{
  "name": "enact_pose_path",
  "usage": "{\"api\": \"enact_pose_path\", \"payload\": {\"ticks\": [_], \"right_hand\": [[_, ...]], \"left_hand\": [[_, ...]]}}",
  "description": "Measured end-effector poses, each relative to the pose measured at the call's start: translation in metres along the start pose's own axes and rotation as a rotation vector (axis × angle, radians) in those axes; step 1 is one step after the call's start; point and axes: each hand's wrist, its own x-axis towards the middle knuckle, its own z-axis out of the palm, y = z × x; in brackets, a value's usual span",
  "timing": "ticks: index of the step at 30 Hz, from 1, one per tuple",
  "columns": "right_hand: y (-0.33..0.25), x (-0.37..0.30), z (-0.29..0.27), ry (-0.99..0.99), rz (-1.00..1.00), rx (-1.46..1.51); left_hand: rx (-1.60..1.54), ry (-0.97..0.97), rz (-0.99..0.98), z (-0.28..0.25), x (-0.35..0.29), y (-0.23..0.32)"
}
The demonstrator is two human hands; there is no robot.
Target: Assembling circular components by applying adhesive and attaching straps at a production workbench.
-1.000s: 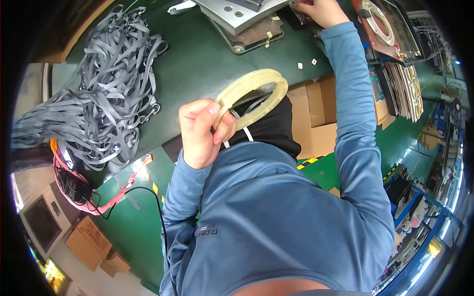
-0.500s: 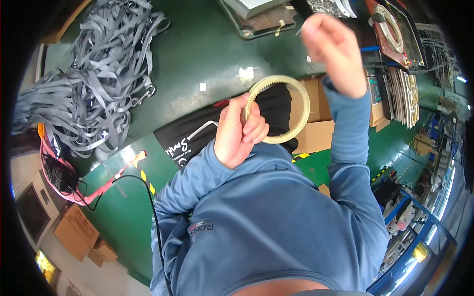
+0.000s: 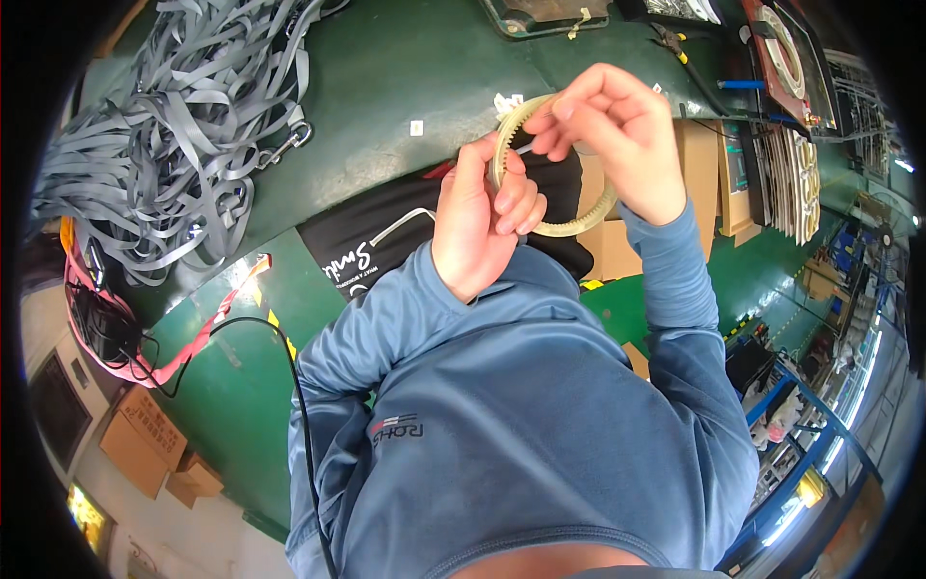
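Note:
A pale yellow ring (image 3: 577,224) with fine teeth along its inner edge is held upright over my lap. Wrapped round its left side are the fingers of my left hand (image 3: 482,214). My right hand (image 3: 622,135) meets the ring's upper rim, thumb and fingertips pinched together at the teeth. Whatever sits between those fingertips is too small to make out. Below the ring lies a black cloth (image 3: 386,241) with white lettering, partly covered by my left hand and sleeve.
Tangled grey straps (image 3: 193,125) with metal snap hooks (image 3: 289,145) cover the bench's left. Yellow-and-black pliers (image 3: 683,56) lie at the far right, near a tray of small metal parts (image 3: 683,10). Beyond my right forearm stand a cardboard box (image 3: 696,183) and stacked flat panels (image 3: 796,183).
My right hand has come down and left from over the bench to the ring's upper rim. My left hand still grips the ring, now slightly higher in view.

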Motion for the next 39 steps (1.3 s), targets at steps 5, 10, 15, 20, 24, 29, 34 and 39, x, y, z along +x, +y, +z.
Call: {"api": "enact_pose_path", "payload": {"ticks": [5, 10, 15, 20, 24, 29, 34, 39], "right_hand": [[-0.002, 0.0, 0.0, -0.043, 0.089, -0.132], [0.011, -0.005, 0.011, -0.073, -0.001, -0.367], [0.011, -0.005, 0.015, -0.038, -0.077, -0.518], [0.005, -0.005, 0.014, -0.083, -0.082, -0.541], [0.009, -0.005, 0.016, -0.078, -0.083, -0.529], [0.013, -0.005, 0.023, -0.073, -0.45, -0.867], [0.002, 0.001, 0.02, -0.242, -0.465, -0.926], [-0.021, 0.021, 0.01, -0.42, -0.248, -0.988]], "left_hand": [[0.036, 0.0, -0.007, 0.002, -0.001, 0.0], [0.024, 0.015, -0.02, 0.002, 0.0, 0.001], [0.026, 0.015, -0.021, 0.003, 0.0, 0.001], [0.027, 0.002, -0.028, 0.003, 0.0, 0.001], [0.036, -0.006, -0.032, 0.003, 0.002, 0.001], [0.06, -0.019, -0.021, 0.005, -0.001, 0.0], [0.042, -0.015, -0.047, 0.002, 0.001, 0.0], [0.023, -0.073, -0.011, -0.002, 0.004, 0.0]]}}
